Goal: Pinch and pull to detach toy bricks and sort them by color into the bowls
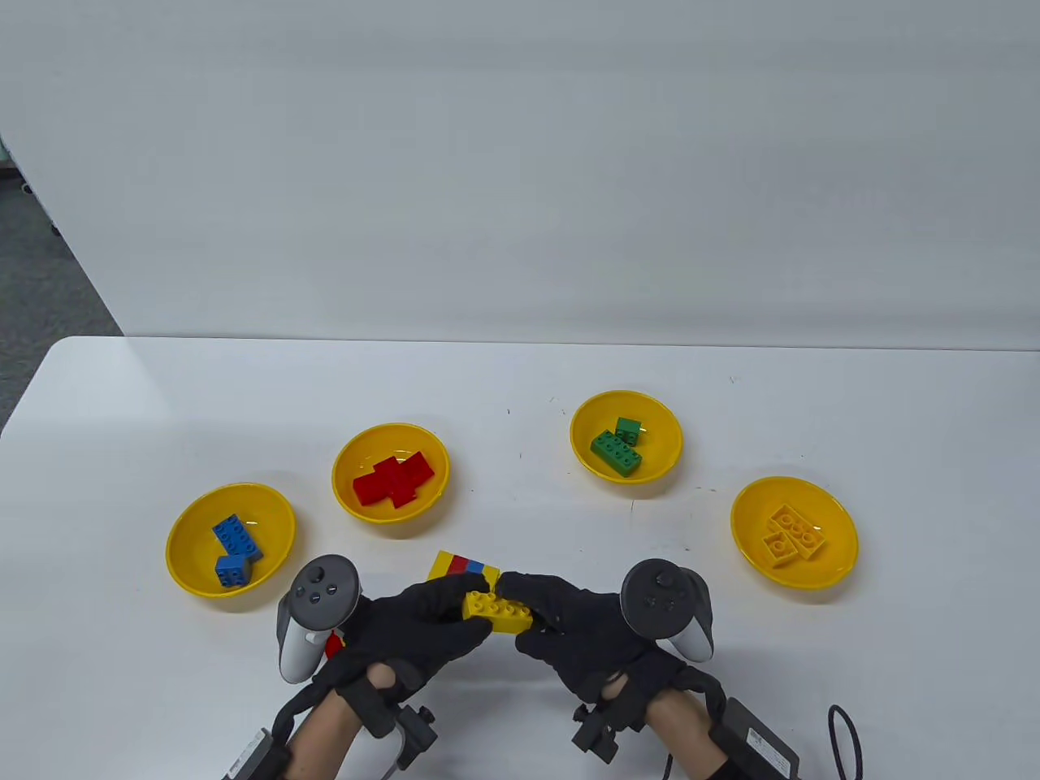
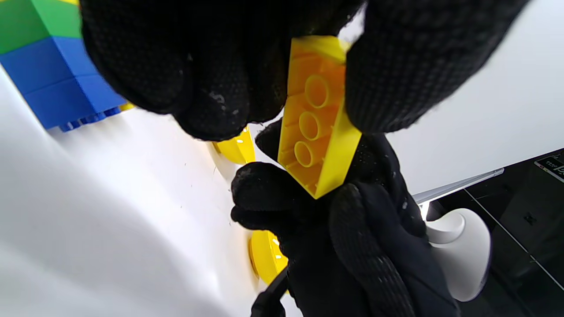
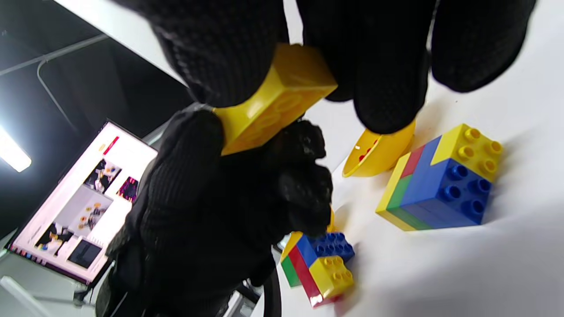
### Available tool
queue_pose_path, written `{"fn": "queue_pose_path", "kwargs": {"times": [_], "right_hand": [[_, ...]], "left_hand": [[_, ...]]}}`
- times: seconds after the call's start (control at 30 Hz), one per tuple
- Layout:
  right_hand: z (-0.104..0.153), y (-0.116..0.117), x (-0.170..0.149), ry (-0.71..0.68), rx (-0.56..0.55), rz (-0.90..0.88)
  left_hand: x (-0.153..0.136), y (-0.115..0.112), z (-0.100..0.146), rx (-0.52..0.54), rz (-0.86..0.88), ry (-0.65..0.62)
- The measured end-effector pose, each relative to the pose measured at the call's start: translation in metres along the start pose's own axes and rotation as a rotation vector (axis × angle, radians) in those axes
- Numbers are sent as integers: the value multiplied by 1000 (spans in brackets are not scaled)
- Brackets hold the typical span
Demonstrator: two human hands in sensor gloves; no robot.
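A single yellow two-by-four brick [image 1: 497, 611] is held above the table's front edge between both hands. My left hand [image 1: 465, 603] pinches its left end and my right hand [image 1: 530, 611] pinches its right end. Its hollow underside [image 2: 318, 132] shows in the left wrist view between my left fingers [image 2: 211, 88] and thumb. A larger stack of yellow, red, blue and green bricks [image 1: 463, 565] lies on the table just behind the hands. A smaller mixed stack [image 3: 317, 264] lies under my left hand, mostly hidden in the table view.
Four yellow bowls stand in an arc. The bowl at far left [image 1: 187, 520] holds blue bricks and the one beside it [image 1: 349, 455] red bricks. A third [image 1: 668, 431] holds green bricks and the far right one [image 1: 841, 520] yellow bricks.
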State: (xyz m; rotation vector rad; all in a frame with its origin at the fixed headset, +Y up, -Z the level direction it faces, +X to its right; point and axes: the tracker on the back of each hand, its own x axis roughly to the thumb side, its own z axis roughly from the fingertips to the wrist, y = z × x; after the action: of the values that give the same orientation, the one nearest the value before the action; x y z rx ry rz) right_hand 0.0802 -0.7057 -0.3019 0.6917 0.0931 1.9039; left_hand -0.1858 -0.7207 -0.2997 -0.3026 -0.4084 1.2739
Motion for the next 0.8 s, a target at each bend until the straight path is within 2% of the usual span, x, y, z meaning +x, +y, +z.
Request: {"fn": "queue_pose_path", "kwargs": {"times": [0.2, 0.3, 0.37, 0.47, 0.5, 0.57, 0.63, 0.8], "right_hand": [[3, -17, -3, 15, -31, -19], [6, -45, -3, 23, -127, 53], [12, -74, -5, 53, -269, 240], [31, -119, -17, 152, -482, 631], [39, -134, -25, 201, -531, 779], [51, -154, -39, 288, -563, 952], [61, -169, -54, 362, -578, 1032], [74, -185, -77, 481, -635, 994]], "left_hand": [[3, -4, 0, -5, -40, -4], [5, 2, 3, 8, -38, -16], [7, 6, 4, 21, -32, -21], [9, 12, 6, 39, -22, -32], [10, 14, 7, 45, -20, -35], [12, 17, 8, 55, -17, -44], [12, 21, 9, 72, -13, -48], [7, 23, 8, 86, 7, -28]]}}
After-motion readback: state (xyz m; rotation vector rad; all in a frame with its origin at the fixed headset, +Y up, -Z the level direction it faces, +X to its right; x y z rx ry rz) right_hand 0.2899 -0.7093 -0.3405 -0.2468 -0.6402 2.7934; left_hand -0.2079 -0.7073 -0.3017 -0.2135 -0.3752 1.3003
